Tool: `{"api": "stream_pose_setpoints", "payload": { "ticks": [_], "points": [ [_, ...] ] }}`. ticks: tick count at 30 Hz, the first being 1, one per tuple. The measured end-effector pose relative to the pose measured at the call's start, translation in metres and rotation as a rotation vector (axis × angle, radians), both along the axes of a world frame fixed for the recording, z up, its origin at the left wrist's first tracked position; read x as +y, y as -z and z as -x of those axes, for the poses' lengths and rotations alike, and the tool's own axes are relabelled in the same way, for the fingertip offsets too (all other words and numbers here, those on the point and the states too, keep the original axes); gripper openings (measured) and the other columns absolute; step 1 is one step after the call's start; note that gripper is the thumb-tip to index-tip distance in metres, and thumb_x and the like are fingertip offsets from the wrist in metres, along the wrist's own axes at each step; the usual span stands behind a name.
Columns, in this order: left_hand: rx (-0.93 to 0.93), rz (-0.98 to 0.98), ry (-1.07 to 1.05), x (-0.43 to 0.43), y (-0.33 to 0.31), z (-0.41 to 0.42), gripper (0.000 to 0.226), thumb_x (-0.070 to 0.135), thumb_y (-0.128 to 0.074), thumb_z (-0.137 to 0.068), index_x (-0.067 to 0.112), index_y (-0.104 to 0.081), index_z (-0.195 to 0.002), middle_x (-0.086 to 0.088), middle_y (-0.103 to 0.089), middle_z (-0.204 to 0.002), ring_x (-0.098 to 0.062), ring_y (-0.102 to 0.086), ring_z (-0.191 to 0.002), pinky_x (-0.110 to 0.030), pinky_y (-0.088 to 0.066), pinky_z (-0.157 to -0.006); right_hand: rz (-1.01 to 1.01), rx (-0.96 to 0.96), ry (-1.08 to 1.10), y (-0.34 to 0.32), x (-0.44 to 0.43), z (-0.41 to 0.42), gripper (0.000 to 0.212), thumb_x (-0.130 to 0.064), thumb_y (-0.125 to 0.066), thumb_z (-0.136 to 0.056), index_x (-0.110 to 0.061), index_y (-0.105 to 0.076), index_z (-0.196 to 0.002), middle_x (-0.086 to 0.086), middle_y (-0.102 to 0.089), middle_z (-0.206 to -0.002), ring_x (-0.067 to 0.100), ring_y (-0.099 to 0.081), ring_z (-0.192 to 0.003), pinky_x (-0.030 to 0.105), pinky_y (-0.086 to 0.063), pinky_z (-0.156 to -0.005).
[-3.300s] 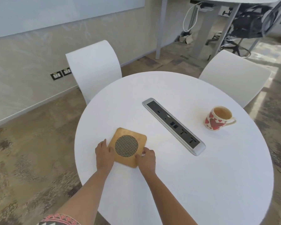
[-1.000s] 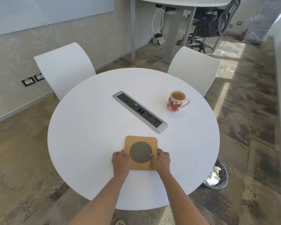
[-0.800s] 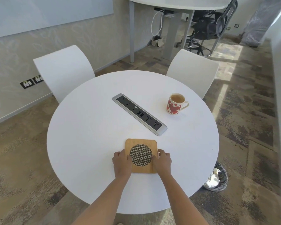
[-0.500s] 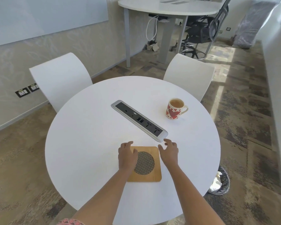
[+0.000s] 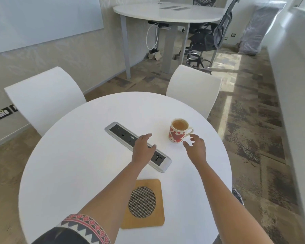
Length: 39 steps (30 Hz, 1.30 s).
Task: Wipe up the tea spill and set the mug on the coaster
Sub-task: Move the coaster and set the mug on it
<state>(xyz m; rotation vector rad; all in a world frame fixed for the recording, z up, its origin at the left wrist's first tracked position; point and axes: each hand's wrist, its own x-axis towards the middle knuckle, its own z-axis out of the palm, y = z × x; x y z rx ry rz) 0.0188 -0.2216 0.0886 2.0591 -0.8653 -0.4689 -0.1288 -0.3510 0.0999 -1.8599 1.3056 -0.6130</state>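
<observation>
Coaster (image 5: 142, 203): nearest, 6 o'clock on counter (image 5: 69, 173), bare, no mug yet.
Hands: left hand (image 5: 143, 149) over socket strip (image 5: 137, 145), right hand (image 5: 196, 148) just beside mug; both spread wide, empty.
Mug (image 5: 178, 130): 1 o'clock, upright, tea inside, ungrasped.
Spill: none visible; no cloth seen.
Progress: early, placing left.

A single head-worn camera looks forward and steeply down, close over both outstretched forearms, the round table (image 5: 77, 173) beneath them.
</observation>
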Motion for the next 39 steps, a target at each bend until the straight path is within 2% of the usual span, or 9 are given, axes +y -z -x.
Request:
{"api": "stream_pose_setpoints", "payload": {
  "ticks": [7, 13, 16, 19, 22, 25, 27, 30, 39],
  "points": [
    [-0.013, -0.076, 0.098, -0.079, 0.015, -0.005, 0.067, 0.027, -0.067, -0.081, 0.023, -0.035, -0.14, -0.002, -0.041, -0.143, -0.022, -0.034, -0.132, -0.038, -0.031, -0.109, -0.018, 0.065, -0.071, 0.016, -0.078, -0.009, 0.05, -0.016, -0.065, -0.087, -0.01, -0.046, -0.133, 0.016, -0.049, -0.127, 0.03, -0.053, -0.113, 0.036, -0.042, -0.097],
    [0.116, -0.083, 0.102, -0.133, 0.034, -0.005, 0.097, 0.036, -0.08, -0.067, 0.026, -0.023, -0.144, -0.001, -0.034, -0.147, -0.022, -0.029, -0.135, -0.04, -0.029, -0.109, -0.024, 0.138, -0.202, 0.036, -0.127, -0.017, 0.054, -0.015, -0.069, -0.085, -0.011, -0.046, -0.134, 0.016, -0.046, -0.131, 0.029, -0.05, -0.118, 0.033, -0.04, -0.101],
    [0.19, -0.043, 0.081, -0.15, 0.045, -0.005, 0.106, 0.031, -0.083, -0.062, 0.028, -0.018, -0.145, 0.0, -0.029, -0.15, -0.021, -0.026, -0.138, -0.039, -0.028, -0.109, -0.037, 0.136, -0.273, 0.045, -0.144, -0.017, 0.048, -0.016, -0.069, -0.085, -0.011, -0.051, -0.129, 0.014, -0.052, -0.125, 0.026, -0.054, -0.111, 0.029, -0.042, -0.093],
    [0.231, 0.014, 0.083, -0.162, 0.052, -0.007, 0.111, 0.027, -0.086, -0.059, 0.025, -0.016, -0.146, -0.003, -0.029, -0.148, -0.02, -0.028, -0.137, -0.039, -0.029, -0.11, -0.1, 0.095, -0.349, 0.052, -0.156, -0.016, 0.031, -0.019, -0.067, -0.087, -0.013, -0.059, -0.116, 0.007, -0.061, -0.116, 0.021, -0.059, -0.1, 0.022, -0.042, -0.082],
    [0.277, 0.057, 0.101, -0.169, 0.057, -0.007, 0.109, 0.021, -0.087, -0.058, 0.021, -0.02, -0.144, -0.004, -0.034, -0.144, -0.02, -0.033, -0.134, -0.043, -0.033, -0.11, -0.182, 0.019, -0.386, 0.057, -0.161, -0.014, 0.019, -0.02, -0.064, -0.089, -0.011, -0.062, -0.105, 0.003, -0.067, -0.108, 0.016, -0.061, -0.092, 0.009, -0.044, -0.071],
    [0.304, 0.134, 0.104, -0.174, 0.061, -0.005, 0.094, 0.012, -0.087, -0.057, 0.02, -0.033, -0.134, -0.001, -0.042, -0.135, -0.017, -0.041, -0.127, -0.038, -0.039, -0.104, -0.224, -0.055, -0.382, 0.06, -0.162, -0.013, 0.013, -0.02, -0.062, -0.091, -0.01, -0.063, -0.1, 0.0, -0.067, -0.1, 0.012, -0.06, -0.083, 0.001, -0.042, -0.064],
    [0.296, 0.175, 0.093, -0.177, 0.063, -0.004, 0.087, 0.006, -0.085, -0.057, 0.022, -0.037, -0.127, 0.001, -0.046, -0.129, -0.015, -0.046, -0.121, -0.033, -0.043, -0.097, -0.242, -0.083, -0.385, 0.062, -0.163, -0.013, 0.011, -0.02, -0.06, -0.092, -0.011, -0.064, -0.098, -0.003, -0.067, -0.092, 0.014, -0.059, -0.081, 0.002, -0.042, -0.063],
    [0.333, 0.184, 0.085, -0.179, 0.063, -0.002, 0.089, 0.003, -0.084, -0.057, 0.018, -0.033, -0.129, -0.002, -0.045, -0.127, -0.017, -0.046, -0.119, -0.038, -0.052, -0.089, -0.252, -0.107, -0.392, 0.065, -0.166, -0.012, 0.01, -0.019, -0.059, -0.093, -0.011, -0.065, -0.096, -0.002, -0.067, -0.086, 0.014, -0.059, -0.079, 0.003, -0.042, -0.063],
    [0.277, 0.139, 0.038, -0.179, 0.059, 0.001, 0.084, 0.02, -0.081, -0.054, 0.026, -0.037, -0.125, 0.004, -0.051, -0.122, -0.015, -0.051, -0.113, -0.046, -0.051, -0.089, -0.319, -0.192, -0.362, 0.07, -0.172, -0.013, 0.009, -0.013, -0.062, -0.091, -0.01, -0.069, -0.094, 0.004, -0.069, -0.086, 0.022, -0.067, -0.082, 0.007, -0.05, -0.068]
  ]
}}
